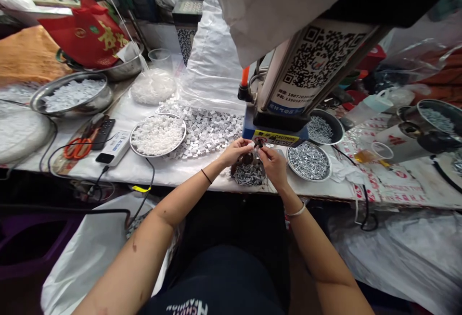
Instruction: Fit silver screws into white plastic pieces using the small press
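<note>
Under the head of a blue press (249, 127) with a yellow caution label, both my hands meet with fingertips almost touching. My left hand (234, 152) is closed in a pinch, with what looks like a small white plastic piece at its fingertips. Beside it, my right hand (273, 163) pinches at a dark metal fixture (258, 143); whatever its fingers hold is too small to make out. Just below the hands lies a heap of small metal pins or screws (249, 174). A bowl of similar metal pins (309, 162) stands right of my right hand.
Left of the press, many grey-white square pieces (205, 130) are spread out beside a plate of white parts (158, 134). Orange scissors (77, 148), a black remote (103, 134) and a white power strip (114, 149) lie further left. A second metal-parts bowl (322, 127) stands behind right.
</note>
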Motion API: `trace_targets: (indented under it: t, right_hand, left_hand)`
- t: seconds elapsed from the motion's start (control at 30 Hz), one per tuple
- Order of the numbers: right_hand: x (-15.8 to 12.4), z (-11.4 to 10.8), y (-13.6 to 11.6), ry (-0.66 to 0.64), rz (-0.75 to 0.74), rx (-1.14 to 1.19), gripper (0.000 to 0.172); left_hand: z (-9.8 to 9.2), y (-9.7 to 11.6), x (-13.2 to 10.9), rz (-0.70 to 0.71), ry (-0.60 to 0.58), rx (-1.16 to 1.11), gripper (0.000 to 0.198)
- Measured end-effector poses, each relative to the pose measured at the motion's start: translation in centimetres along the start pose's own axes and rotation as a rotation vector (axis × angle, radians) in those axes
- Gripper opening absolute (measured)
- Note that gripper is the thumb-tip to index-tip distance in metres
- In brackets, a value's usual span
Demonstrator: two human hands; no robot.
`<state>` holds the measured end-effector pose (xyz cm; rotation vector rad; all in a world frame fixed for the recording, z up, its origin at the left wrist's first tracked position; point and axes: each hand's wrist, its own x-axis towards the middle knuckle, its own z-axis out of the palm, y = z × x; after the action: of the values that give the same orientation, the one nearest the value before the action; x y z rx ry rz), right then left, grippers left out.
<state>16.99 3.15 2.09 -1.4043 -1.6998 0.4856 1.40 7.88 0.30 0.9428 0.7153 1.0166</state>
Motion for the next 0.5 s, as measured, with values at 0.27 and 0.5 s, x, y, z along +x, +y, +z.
trace_targets:
  t: [0.27, 0.5]
  right_hand:
    - [1.2, 1.8, -0.3, -0.094, -0.072, -0.136, 0.024]
    - [-0.5, -0.3, 0.5, -0.063, -0.124, -0.149, 0.026]
  left_hand:
    - [-1.3, -2.7, -1.5, 0.022, 0.034, -0.143, 0.034]
    - [-0.3, -1.0, -2.2, 0.133, 0.020, 0.318, 0.025]
